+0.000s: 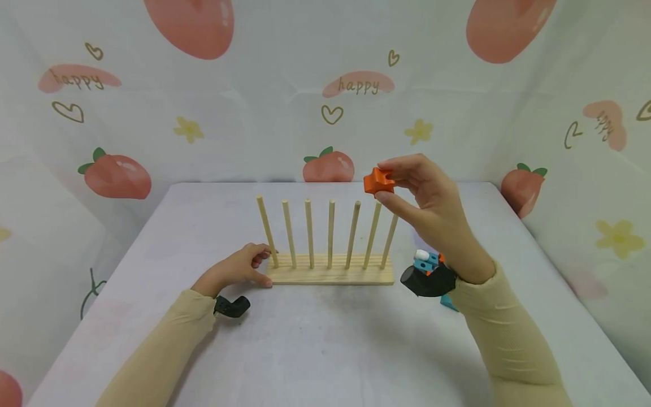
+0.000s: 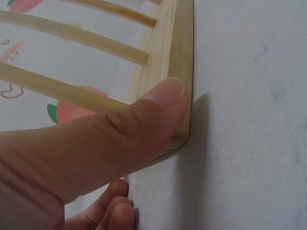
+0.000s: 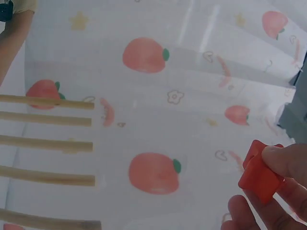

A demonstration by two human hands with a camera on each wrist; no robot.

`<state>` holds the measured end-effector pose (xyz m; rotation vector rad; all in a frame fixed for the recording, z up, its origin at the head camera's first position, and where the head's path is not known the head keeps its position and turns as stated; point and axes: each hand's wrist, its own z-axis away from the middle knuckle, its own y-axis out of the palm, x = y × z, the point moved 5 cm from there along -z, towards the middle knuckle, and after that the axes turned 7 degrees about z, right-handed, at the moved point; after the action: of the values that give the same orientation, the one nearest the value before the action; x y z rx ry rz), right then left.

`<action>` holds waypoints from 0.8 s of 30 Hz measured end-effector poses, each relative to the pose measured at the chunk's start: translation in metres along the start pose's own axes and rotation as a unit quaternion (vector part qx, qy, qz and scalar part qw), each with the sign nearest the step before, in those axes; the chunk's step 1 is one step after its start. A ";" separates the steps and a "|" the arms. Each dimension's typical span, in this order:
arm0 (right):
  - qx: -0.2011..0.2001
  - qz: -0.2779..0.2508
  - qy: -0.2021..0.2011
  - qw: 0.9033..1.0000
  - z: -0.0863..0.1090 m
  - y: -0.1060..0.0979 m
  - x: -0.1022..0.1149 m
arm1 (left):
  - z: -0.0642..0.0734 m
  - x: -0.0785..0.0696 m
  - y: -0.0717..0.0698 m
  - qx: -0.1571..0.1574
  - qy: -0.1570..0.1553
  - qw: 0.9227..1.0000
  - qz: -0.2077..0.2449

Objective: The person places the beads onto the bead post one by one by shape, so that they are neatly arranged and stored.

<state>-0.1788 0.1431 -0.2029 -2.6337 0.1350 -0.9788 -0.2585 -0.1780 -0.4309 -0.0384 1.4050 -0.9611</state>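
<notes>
The right hand is raised at the right end of a wooden peg rack, its thumb and fingers clamped on a small orange star-like block. In the head view the block appears just above the top of the sixth peg from the left, and the hand covers the top of the seventh; the right wrist view shows the block well apart from the pegs.

The left hand grips the left end of the rack's base. Its thumb presses the front corner while the other fingers bend round toward the back corner; in the left wrist view, three curled fingertips show beside that end, near the table. Seven round wooden pegs stand in a single row along the base, the outer ones appearing to fan outward.

To the right of the rack lies a small group of pieces, partly hidden by the right wrist camera: blue blocks with dark holes, a white piece and bits of orange. A teal piece lies nearer the person, beside the right sleeve. Behind the table hangs a pale cloth printed with red fruit, yellow flowers, hearts and the word "happy".
</notes>
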 end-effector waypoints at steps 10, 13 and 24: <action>0.046 0.052 -0.027 0.997 -0.019 0.023 -0.001 | 0.001 -0.001 0.000 0.000 -0.003 1.000 0.005; 0.058 0.066 -0.033 0.996 -0.021 0.030 -0.007 | 0.001 0.000 0.000 0.000 -0.008 1.000 0.007; 0.097 0.106 -0.025 0.989 -0.029 0.049 -0.032 | 0.001 0.000 0.001 0.001 -0.013 1.000 0.009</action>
<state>-0.2205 0.0951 -0.2182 -2.4063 0.2858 -0.8101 -0.2572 -0.1777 -0.4308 -0.0361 1.3786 -0.9449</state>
